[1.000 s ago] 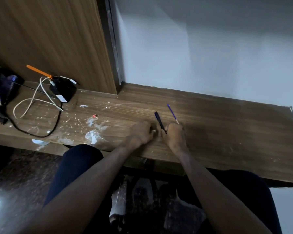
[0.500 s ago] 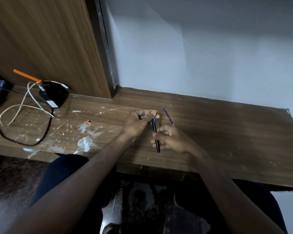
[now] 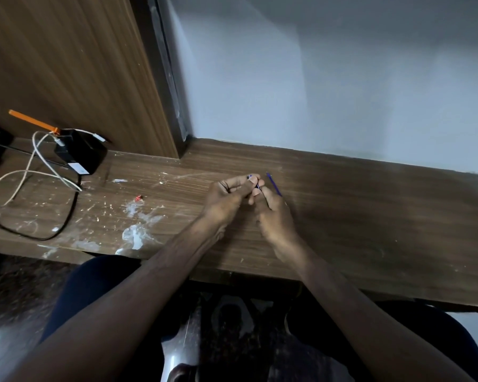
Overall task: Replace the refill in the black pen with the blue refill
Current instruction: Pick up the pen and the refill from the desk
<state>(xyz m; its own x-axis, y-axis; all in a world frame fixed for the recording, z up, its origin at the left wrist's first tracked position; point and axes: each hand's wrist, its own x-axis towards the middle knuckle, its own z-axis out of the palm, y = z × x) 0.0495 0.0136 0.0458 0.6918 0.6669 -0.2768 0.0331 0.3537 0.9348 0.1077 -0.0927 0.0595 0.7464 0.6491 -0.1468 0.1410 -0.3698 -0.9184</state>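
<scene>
Both of my hands meet over the middle of the wooden desk (image 3: 370, 216), fingertips together around the black pen (image 3: 257, 185). Only a short dark piece of the pen shows between the fingers; the rest is hidden in my right hand (image 3: 273, 213). My left hand (image 3: 226, 194) pinches the pen's far end, where a small blue-and-white bit pokes out. The blue refill (image 3: 273, 184) lies on the desk just right of my fingertips, slanting away from me; its near end is hidden behind my right hand.
At the left of the desk sit a black adapter (image 3: 80, 153) with a white cable (image 3: 25, 175), a black cord (image 3: 66, 219) and an orange stick (image 3: 31, 121). White smears (image 3: 135, 232) and a small red bit (image 3: 138, 198) dot the desk left of my hands. A wooden panel and white wall stand behind.
My hands lifted the black pen off the desk and brought it up between them. Now the right hand covers most of the pen and the left fingertips close on its far end.
</scene>
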